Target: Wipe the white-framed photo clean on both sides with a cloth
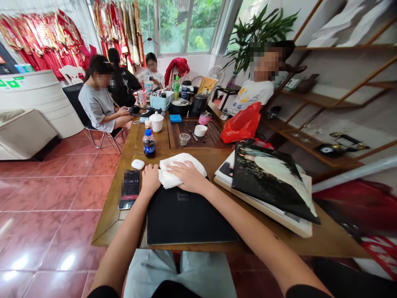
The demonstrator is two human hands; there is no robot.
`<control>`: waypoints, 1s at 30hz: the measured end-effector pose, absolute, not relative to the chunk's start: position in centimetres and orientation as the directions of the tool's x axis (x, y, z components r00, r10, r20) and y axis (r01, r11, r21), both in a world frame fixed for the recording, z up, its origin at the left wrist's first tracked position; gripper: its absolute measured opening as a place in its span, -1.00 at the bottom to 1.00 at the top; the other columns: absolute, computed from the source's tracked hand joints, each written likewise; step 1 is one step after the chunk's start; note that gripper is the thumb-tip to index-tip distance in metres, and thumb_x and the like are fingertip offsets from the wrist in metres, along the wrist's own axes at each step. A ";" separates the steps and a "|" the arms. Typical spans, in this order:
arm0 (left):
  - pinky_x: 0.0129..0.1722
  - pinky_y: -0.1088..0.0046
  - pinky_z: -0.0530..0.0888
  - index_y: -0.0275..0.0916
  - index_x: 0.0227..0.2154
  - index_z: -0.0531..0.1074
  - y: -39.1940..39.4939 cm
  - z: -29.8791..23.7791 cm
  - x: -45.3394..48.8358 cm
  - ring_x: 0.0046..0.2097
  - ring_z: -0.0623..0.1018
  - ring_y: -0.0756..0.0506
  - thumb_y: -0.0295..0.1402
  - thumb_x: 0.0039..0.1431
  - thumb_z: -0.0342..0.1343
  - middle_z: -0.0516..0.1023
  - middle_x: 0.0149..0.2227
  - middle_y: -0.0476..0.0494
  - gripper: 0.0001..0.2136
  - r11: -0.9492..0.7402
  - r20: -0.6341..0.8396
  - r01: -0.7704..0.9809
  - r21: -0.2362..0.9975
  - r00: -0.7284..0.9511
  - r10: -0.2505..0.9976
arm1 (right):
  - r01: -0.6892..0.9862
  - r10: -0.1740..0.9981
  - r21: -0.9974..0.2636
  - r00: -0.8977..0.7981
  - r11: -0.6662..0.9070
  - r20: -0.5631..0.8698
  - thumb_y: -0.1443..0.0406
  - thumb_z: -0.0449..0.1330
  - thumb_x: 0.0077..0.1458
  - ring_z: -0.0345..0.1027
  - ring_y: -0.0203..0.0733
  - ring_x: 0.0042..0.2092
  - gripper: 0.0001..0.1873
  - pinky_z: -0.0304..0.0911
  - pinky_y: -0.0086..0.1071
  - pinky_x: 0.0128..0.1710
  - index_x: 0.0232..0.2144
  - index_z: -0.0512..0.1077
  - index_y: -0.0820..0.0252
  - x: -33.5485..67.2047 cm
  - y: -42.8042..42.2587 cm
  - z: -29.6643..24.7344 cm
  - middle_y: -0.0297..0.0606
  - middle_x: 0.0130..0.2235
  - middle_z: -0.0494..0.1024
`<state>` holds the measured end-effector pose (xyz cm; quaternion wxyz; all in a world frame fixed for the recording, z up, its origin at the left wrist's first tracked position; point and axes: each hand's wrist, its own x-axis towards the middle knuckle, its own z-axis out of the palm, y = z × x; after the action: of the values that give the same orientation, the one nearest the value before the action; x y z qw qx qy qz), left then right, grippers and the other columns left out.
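As curled left hand and flat right hand pin it, the white cloth runs left-right.

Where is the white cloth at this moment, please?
In the head view the white cloth lies on the far edge of the black album, under the right hand, with the left hand just left of it.
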<state>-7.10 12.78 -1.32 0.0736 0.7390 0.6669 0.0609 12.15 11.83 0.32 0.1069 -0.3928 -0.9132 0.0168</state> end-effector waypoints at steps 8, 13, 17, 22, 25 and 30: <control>0.11 0.16 0.34 -0.24 0.02 0.36 12.5 -1.2 -6.6 0.17 0.39 -0.32 -0.35 0.42 -0.12 0.43 0.08 -0.37 -0.77 -0.075 0.006 0.986 0.152 0.075 0.997 | 0.653 0.668 -0.142 -0.727 0.744 0.157 0.32 0.09 0.17 0.14 0.14 0.36 -0.43 -0.12 0.19 0.26 0.24 0.40 0.16 13.2 9.5 -0.1 -0.04 0.30 0.41; 0.11 0.15 0.35 -0.24 0.03 0.37 12.6 -1.8 -6.6 0.15 0.41 -0.29 -0.40 0.43 -0.18 0.44 0.06 -0.35 -0.73 -0.069 0.049 0.984 0.165 0.062 0.997 | 0.606 0.634 -0.194 -0.758 0.772 0.155 0.35 0.10 0.15 0.16 0.09 0.35 -0.41 -0.21 0.21 0.30 0.25 0.38 0.17 14.0 5.6 -0.2 -0.06 0.29 0.43; 0.11 0.14 0.35 -0.25 0.03 0.38 12.8 -2.0 -6.6 0.15 0.41 -0.30 -0.41 0.43 -0.19 0.45 0.05 -0.35 -0.72 -0.061 0.063 0.985 0.159 0.052 0.997 | 0.562 0.606 -0.249 -0.778 0.789 0.164 0.41 0.08 0.12 0.15 0.05 0.36 -0.38 -0.30 0.22 0.33 0.25 0.35 0.20 14.6 2.2 -0.4 -0.06 0.29 0.42; 0.10 0.16 0.36 -0.24 0.03 0.39 13.0 -2.2 -6.6 0.15 0.41 -0.29 -0.40 0.44 -0.21 0.45 0.05 -0.34 -0.71 -0.057 0.058 0.984 0.168 0.048 0.997 | 0.539 0.595 -0.284 -0.785 0.793 0.173 0.38 0.07 0.18 0.23 0.06 0.32 -0.42 -0.29 0.25 0.34 0.26 0.35 0.21 15.2 -0.8 -0.3 -0.02 0.27 0.45; 0.10 0.16 0.36 -0.23 0.03 0.39 13.0 -2.2 -6.7 0.14 0.41 -0.28 -0.39 0.44 -0.20 0.45 0.04 -0.33 -0.71 -0.060 0.061 0.982 0.180 0.050 0.997 | 0.512 0.586 -0.339 -0.793 0.789 0.167 0.34 0.12 0.14 0.31 0.07 0.28 -0.41 -0.23 0.24 0.34 0.23 0.37 0.18 15.9 -1.7 -0.2 -0.01 0.23 0.50; 0.12 0.13 0.35 -0.22 -0.01 0.42 13.1 -2.3 -6.7 0.14 0.41 -0.29 -0.43 0.41 -0.19 0.47 0.03 -0.33 -0.71 -0.049 0.072 0.965 0.256 0.031 0.997 | 0.439 0.565 -0.431 -0.793 0.789 0.226 0.33 0.17 0.07 0.41 0.04 0.20 -0.40 -0.06 0.10 0.32 0.21 0.39 0.14 17.7 -1.2 0.9 -0.08 0.16 0.57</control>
<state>-6.71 13.10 -2.32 0.0681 0.7148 0.6864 0.1156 17.69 -1.23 0.94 0.1744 -0.2699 -0.9295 0.1812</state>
